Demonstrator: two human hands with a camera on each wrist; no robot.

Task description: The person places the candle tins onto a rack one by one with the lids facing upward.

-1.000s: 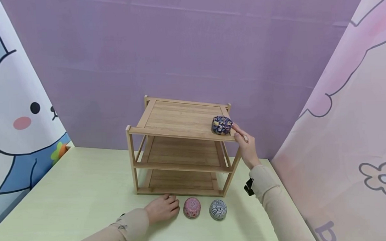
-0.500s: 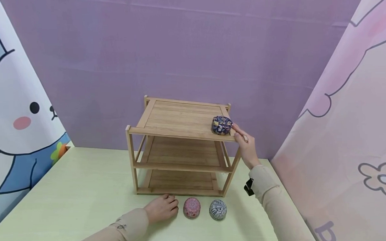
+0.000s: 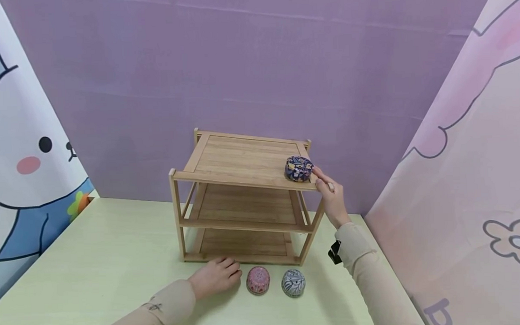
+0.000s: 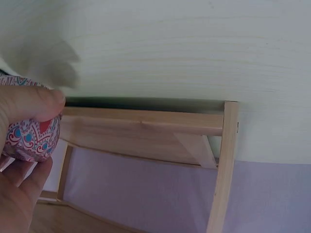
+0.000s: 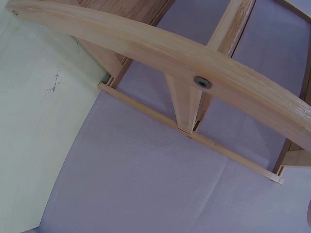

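A small round pink patterned tin (image 3: 258, 280) stands on the table, with my left hand (image 3: 216, 277) resting just left of it across a narrow gap, fingers loosely bent. In the left wrist view, my thumb and fingers overlap the pink tin (image 4: 31, 138). At the front right corner of the three-tier wooden shelf (image 3: 247, 156), my right hand (image 3: 333, 197) grips the corner, thumb in front. One of its fingers reaches to the edge of a dark blue floral tin (image 3: 299, 169) on the top board; contact is unclear. The right wrist view shows the shelf's side frame (image 5: 146, 46).
A grey-and-white leaf-patterned tin (image 3: 293, 283) stands right of the pink one, in front of the shelf. The pale green table (image 3: 117, 263) meets a purple backdrop (image 3: 248, 62) behind. Printed panels close off the left and right sides.
My left hand has turned slightly and its wrist has shifted a little to the left. The right hand, the shelf and the tins keep their places.
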